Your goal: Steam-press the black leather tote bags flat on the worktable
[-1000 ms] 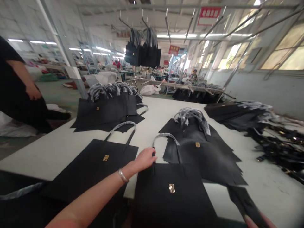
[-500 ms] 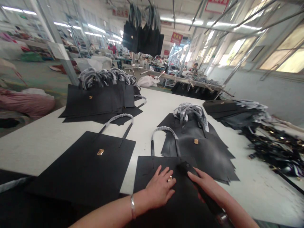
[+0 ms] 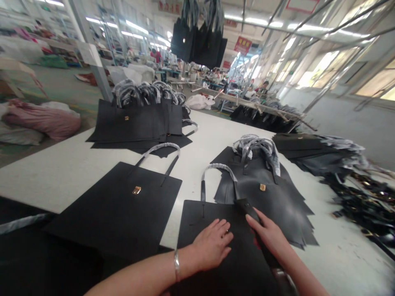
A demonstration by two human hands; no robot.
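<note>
My left hand (image 3: 212, 244), with a silver bracelet at the wrist, lies palm down on a black bag panel (image 3: 191, 226). Its fingers are stretched out and cover most of the panel's small metal clasp. A white-wrapped handle (image 3: 219, 166) arches from the panel's top edge. My right hand (image 3: 268, 234) is closed around a long black strap-like piece (image 3: 247, 207), whose flat end lies over the panel's top edge near the handle's right foot. Metal shows at its lower end, blurred. To the left lies another black bag panel (image 3: 123, 205) with a gold clasp (image 3: 136, 190) and handle.
Stacked black panels with wrapped handles (image 3: 265, 201) lie just right of the work. A further stack (image 3: 132, 123) stands at the far left of the white table (image 3: 210, 127). Black straps with metal fittings (image 3: 364, 197) are heaped at right. Bags hang overhead (image 3: 197, 41).
The view has shifted a little, so the scene sits further right. My left hand's fingers have drawn closer together over the clasp. The right hand keeps its hold on the black strap-like piece.
</note>
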